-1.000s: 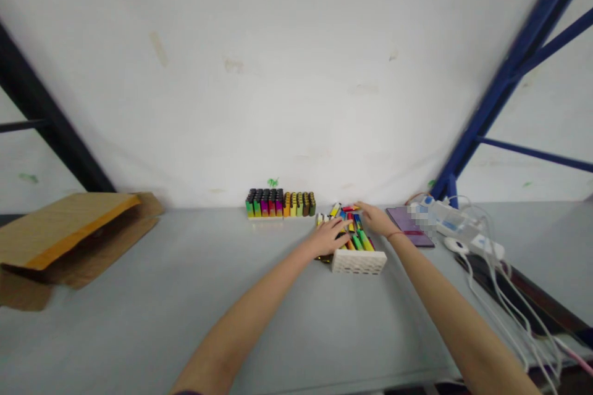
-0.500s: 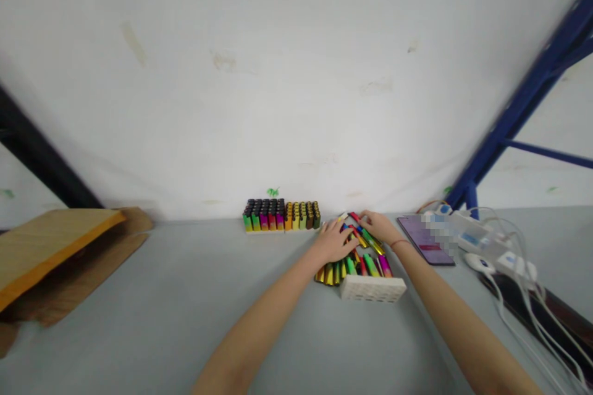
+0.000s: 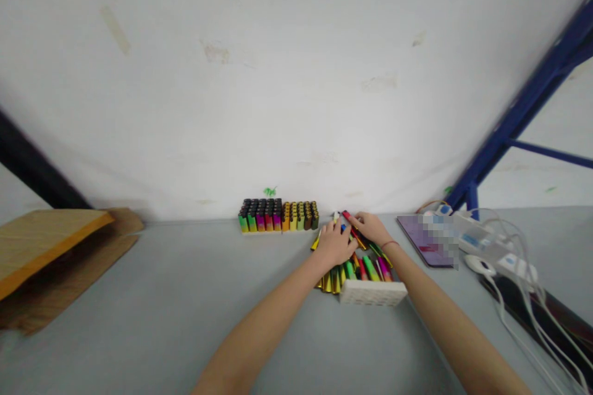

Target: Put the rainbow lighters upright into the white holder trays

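Shiny, colour-graded lighters (image 3: 369, 267) lie in a loose pile on the grey tabletop. My left hand (image 3: 336, 245) rests over the pile's left side with its fingers spread, covering part of it. At the back of the pile, the fingers of my right hand (image 3: 372, 228) are closed on a red lighter (image 3: 349, 218); the thumb is partly hidden. A white perforated tray (image 3: 373, 293) stands on its side at the pile's near edge, against several lighters. Behind and to the left, lighters with black tops (image 3: 260, 216) stand upright in rows beside gold-topped ones (image 3: 300, 216).
A phone (image 3: 426, 241) lies right of my right hand. Beyond it are a white power strip (image 3: 482, 237) and tangled white cables (image 3: 528, 302). An open cardboard box (image 3: 60, 259) sits at the far left. The white wall (image 3: 296, 86) rises behind the tabletop.
My right hand has shifted slightly left onto the red lighter. My left hand stays over the pile, and a few lighters beneath the hands have moved. The view has shifted a little.
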A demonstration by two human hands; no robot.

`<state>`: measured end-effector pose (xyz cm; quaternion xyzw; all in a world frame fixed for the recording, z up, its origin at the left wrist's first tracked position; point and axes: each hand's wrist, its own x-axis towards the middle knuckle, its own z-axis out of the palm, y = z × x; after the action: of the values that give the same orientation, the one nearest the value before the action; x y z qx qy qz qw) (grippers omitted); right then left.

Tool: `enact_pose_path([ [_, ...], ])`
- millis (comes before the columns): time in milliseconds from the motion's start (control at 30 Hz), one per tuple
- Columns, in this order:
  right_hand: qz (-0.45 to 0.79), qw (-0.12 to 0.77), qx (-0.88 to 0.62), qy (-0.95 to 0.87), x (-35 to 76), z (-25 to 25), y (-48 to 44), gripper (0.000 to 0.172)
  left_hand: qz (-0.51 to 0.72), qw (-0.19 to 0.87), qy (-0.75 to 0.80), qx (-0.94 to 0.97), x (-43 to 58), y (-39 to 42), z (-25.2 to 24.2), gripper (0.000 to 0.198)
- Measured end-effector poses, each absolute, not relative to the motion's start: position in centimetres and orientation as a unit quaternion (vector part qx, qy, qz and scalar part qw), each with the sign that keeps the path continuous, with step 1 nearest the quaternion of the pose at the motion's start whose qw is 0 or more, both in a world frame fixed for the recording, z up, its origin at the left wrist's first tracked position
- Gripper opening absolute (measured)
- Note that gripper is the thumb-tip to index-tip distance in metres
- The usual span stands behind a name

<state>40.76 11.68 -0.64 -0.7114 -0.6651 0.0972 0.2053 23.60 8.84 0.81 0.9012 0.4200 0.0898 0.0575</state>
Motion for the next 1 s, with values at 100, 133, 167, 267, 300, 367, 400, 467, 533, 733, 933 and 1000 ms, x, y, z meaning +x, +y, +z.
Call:
enact_pose_path([
  [100, 0.082, 0.203, -0.715, -0.664, 40.4, -0.9, 11.5, 0.034, 0.112, 0.033, 0.412, 0.904, 23.0, 9.0, 0.5, 0.05],
  [133, 0.077, 0.204, -0.719, -0.66, 40.4, -1.0, 11.4, 0.032, 0.119, 0.028, 0.41, 0.904, 22.8, 9.0, 0.4, 0.05],
  [167, 0.072, 0.205, -0.724, -0.655, 40.4, -1.1, 11.3, 0.031, 0.122, 0.026, 0.409, 0.904, 22.5, 9.0, 0.2, 0.05],
  [267, 0.063, 0.206, -0.732, -0.646, 40.4, -1.4, 11.0, 0.024, 0.124, 0.041, 0.412, 0.902, 22.1, 8.9, -0.2, 0.05],
  [300, 0.063, 0.204, -0.732, -0.647, 40.4, -1.4, 10.8, 0.023, 0.125, 0.046, 0.414, 0.9, 22.1, 8.8, -0.3, 0.05],
  [367, 0.065, 0.196, -0.73, -0.652, 40.5, -1.3, 10.5, 0.024, 0.132, 0.049, 0.421, 0.896, 22.2, 8.6, -0.5, 0.05],
  [400, 0.068, 0.192, -0.726, -0.656, 40.5, -1.1, 10.4, 0.027, 0.134, 0.049, 0.424, 0.894, 22.3, 8.5, -0.6, 0.051],
  [467, 0.086, 0.2, -0.713, -0.667, 40.4, -0.6, 9.9, 0.032, 0.138, 0.051, 0.424, 0.893, 22.2, 8.4, -0.5, 0.052],
  [533, 0.106, 0.25, -0.689, -0.672, 40.4, 0.1, 9.0, 0.036, 0.149, 0.056, 0.414, 0.896, 21.6, 8.3, -0.3, 0.053],
  [733, 0.195, 0.504, -0.589, -0.601, 41.6, 1.1, 1.5, 0.062, 0.137, 0.11, 0.236, 0.956, 17.6, 7.7, 0.9, 0.048],
  [933, 0.092, 0.418, -0.512, -0.745, 41.6, 0.0, -7.9, 0.055, 0.085, 0.119, 0.163, 0.976, 17.5, 6.6, 0.7, 0.05],
  [1000, 0.058, 0.406, -0.531, -0.742, 41.0, -0.4, -9.2, 0.034, 0.078, 0.112, 0.184, 0.973, 18.2, 6.5, 0.5, 0.053],
])
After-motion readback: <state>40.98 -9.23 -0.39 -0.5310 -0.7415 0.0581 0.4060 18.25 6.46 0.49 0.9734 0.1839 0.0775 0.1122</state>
